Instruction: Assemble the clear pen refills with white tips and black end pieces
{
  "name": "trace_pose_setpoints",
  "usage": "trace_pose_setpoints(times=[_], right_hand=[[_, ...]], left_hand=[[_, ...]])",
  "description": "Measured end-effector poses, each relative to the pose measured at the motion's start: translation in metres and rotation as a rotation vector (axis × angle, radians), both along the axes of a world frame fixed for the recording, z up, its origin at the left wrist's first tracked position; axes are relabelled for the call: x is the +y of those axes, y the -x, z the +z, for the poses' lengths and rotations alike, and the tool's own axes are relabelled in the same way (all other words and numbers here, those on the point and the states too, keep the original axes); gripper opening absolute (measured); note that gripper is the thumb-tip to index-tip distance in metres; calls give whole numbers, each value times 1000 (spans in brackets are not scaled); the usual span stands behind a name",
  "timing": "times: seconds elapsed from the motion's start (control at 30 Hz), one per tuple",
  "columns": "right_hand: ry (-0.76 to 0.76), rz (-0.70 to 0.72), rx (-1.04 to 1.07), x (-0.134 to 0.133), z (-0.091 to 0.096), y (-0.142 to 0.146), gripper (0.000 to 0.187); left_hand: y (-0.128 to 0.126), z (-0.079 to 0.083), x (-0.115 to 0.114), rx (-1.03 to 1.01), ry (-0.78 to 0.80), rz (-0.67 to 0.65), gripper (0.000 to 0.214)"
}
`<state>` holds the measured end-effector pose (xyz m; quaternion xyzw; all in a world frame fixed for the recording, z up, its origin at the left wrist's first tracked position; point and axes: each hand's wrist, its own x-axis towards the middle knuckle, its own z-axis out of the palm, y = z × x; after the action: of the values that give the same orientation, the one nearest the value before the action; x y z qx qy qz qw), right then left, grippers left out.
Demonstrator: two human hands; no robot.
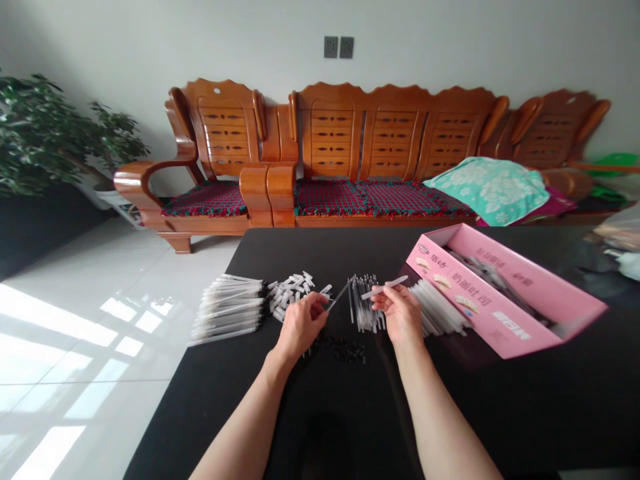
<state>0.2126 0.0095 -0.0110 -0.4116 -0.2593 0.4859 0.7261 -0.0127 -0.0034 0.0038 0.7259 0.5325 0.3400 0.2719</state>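
Observation:
Between the thumb and fingers of my left hand is a thin pen refill, slanting up to the right. My right hand pinches a whitish translucent pen barrel, its left end pointing toward the refill; the two are apart. Under and between my hands lies a bundle of refills. White caps are heaped just beyond my left hand. Small black plugs lie scattered nearer to me. More pale barrels lie to the right, partly hidden by my right hand.
At the table's left edge lies a stack of pens with black ends. A pink box holding dark items stands on the right of the black table. A wooden sofa with a turquoise pillow is behind the table.

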Motion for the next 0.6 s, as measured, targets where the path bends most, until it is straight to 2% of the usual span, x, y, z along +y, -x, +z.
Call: trace_pose_setpoints(times=[0.07,0.2,0.6], right_hand=[[-26,-36,46,1,1,-5,28],[-50,-102,76,2,1,-13,27],[-47,-98,57,2,2,-14,30]], left_hand=[[3,2,0,-71,18,-68,19],[5,3,-1,-73,-1,-154,17],[2,8,-4,-77,-3,-225,17]])
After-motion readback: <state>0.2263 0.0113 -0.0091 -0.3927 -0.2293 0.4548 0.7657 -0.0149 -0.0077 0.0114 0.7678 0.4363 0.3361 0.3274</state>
